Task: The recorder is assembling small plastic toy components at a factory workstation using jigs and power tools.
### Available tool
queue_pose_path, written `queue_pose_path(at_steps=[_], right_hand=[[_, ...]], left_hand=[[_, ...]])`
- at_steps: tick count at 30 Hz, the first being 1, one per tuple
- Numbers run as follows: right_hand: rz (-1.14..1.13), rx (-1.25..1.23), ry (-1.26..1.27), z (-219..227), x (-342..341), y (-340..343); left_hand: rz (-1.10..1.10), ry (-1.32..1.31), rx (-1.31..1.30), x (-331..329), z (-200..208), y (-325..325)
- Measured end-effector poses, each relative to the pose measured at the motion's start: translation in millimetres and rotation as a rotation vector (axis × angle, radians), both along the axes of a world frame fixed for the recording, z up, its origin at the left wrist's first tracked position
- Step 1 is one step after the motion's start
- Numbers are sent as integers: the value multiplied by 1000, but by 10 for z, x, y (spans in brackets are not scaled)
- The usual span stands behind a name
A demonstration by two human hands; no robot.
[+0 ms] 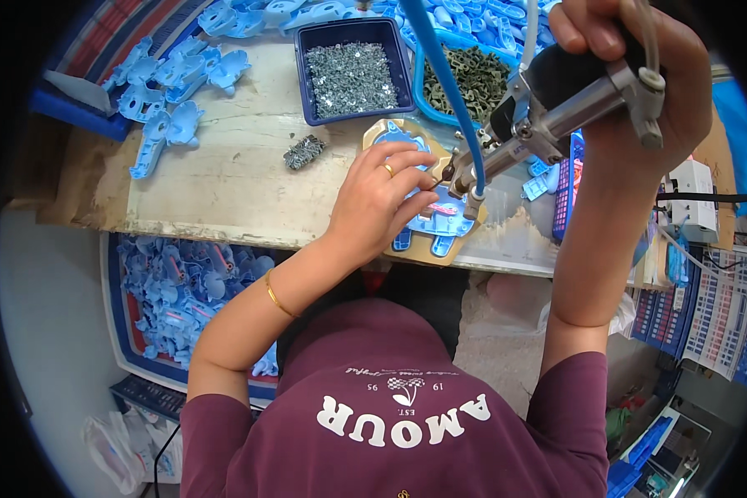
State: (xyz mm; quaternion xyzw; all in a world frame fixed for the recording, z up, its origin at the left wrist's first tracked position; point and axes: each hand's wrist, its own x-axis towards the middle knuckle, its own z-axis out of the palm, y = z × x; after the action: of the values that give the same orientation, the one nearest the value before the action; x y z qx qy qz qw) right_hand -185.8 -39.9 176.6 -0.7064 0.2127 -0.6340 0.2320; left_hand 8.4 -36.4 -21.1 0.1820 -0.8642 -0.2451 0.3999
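My right hand [672,75] grips a powered screwdriver with a black body and a silver metal cylinder [568,120], tilted so its front end points down and left. Below it, a blue plastic toy shell half [444,220] lies in a tan fixture [465,249] near the table's front edge. A small pink piece [445,209] shows on the shell. My left hand [373,195] reaches over the shell, its fingers bent and gathered beside the screwdriver's front end. What its fingertips hold, if anything, is hidden.
Behind stand a dark blue tray [353,79] of small metal parts and a light blue basket [473,83] of dark pieces. A small metal pile [305,153] and blue shells [168,133] lie left. Another bin [191,290] of shells is below. A blue hose [448,79] crosses overhead.
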Motion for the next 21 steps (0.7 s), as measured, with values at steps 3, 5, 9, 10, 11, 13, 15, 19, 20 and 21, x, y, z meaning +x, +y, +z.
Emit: queue_pose_path(at_steps=[3, 5, 9, 10, 11, 13, 15, 19, 20, 21], right_hand=[[-40, 92, -75, 42, 133, 144], [-61, 152, -127, 63, 229, 223], [-107, 272, -226, 87, 352, 304], [-79, 285, -253, 62, 370, 300], [-81, 286, -255, 53, 404, 317], [-363, 351, -236, 38, 517, 363], [-534, 462, -287, -13, 588, 341], [120, 339, -534, -229, 508, 165], [-444, 484, -288, -113, 598, 286], [-446, 485, -289, -119, 605, 298]], left_hand=[[5, -84, -244, -14, 82, 3], [-17, -112, -264, -11, 105, -4], [-90, -156, -156, -21, 6, 13], [-92, -157, -155, -11, -10, 10], [-76, -173, -172, 10, -26, 3], [-67, -189, -186, 51, -14, -10], [-21, -195, -83, 104, 63, -15], [15, -238, -51, 303, -32, -21], [12, -240, -49, 299, -40, -11], [15, -254, -38, 295, -48, -3]])
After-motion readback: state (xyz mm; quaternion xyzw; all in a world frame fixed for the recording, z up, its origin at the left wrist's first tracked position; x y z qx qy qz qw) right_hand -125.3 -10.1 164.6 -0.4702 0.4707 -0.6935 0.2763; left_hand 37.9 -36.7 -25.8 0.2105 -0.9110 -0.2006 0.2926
